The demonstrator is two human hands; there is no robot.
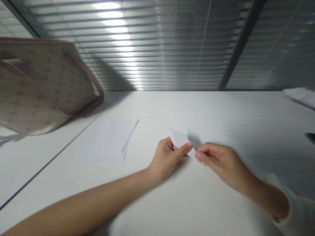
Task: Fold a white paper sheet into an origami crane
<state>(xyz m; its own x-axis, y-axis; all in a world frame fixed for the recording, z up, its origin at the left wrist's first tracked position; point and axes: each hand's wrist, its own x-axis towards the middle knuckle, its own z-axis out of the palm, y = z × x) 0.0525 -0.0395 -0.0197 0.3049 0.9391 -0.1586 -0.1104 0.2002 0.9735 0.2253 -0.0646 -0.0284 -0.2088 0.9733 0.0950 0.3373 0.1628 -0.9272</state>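
A small white folded paper with a pointed tip is held just above the white table. My left hand pinches its near edge between thumb and fingers. My right hand is closed on the paper's right lower corner, fingertips almost touching those of the left. Part of the paper is hidden behind both hands.
A thin stack of white sheets lies flat to the left of my hands. A beige patterned bag with a pinkish strap stands at the far left. Window blinds run along the table's far edge. More papers lie at the far right.
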